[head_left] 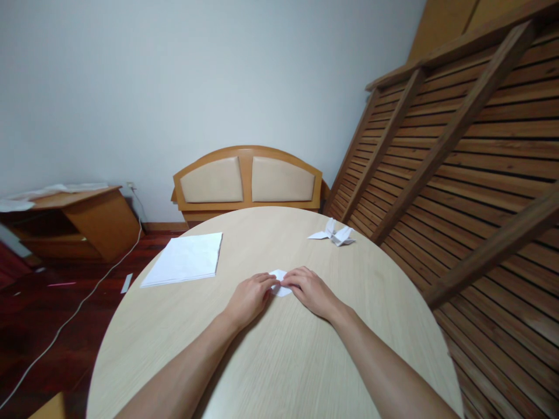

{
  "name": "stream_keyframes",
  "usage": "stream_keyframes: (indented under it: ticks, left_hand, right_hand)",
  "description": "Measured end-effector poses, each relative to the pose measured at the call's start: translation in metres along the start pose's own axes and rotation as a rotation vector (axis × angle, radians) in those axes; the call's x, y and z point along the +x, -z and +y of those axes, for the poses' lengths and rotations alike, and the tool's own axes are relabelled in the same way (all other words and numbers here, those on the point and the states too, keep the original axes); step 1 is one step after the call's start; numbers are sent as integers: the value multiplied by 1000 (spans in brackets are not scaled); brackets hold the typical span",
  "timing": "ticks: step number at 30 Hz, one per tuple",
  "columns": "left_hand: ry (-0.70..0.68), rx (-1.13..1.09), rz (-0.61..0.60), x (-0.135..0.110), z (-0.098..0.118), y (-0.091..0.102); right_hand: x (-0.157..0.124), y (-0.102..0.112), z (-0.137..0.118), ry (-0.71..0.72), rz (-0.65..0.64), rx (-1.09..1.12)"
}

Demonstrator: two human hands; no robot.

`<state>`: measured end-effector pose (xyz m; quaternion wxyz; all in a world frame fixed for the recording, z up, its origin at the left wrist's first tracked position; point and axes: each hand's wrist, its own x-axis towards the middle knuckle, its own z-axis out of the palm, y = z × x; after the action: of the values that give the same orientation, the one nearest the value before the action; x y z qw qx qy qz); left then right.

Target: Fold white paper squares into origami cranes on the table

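Observation:
A small folded piece of white paper (282, 291) lies on the round table between my two hands, partly covered by the fingers. From its left side my left hand (253, 295) grips it, fingertips bent together at the paper's edge. My right hand (311, 290) holds the opposite side, its fingers also pressed together on the paper. The fingertips of both hands nearly meet over the middle. Farther back to the right rests a folded white paper crane (335, 234), apart from both hands.
A stack of white paper sheets (187, 259) lies at the left of the round wooden table (271, 361). Slatted wooden panels (463, 151) lean along the right side. Behind the table stands a padded headboard (247, 174). A white cable (91, 302) crosses the floor at left.

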<state>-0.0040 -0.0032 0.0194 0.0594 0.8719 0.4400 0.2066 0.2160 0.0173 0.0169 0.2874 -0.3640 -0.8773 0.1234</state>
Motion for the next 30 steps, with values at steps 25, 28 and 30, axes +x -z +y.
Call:
stream_keyframes:
  ticks: [25,28,30]
  left_hand:
    - [91,188,-219,-12,14,-6]
    - [118,205,-236,-14,15,-6]
    - [137,221,-223,-15,15,-8]
  right_hand:
    - [-15,8,-8,-203,-379,-90]
    - [-17,10,-5,-250,-390,-101]
    - [-17,11,-4,-263,-384,-109]
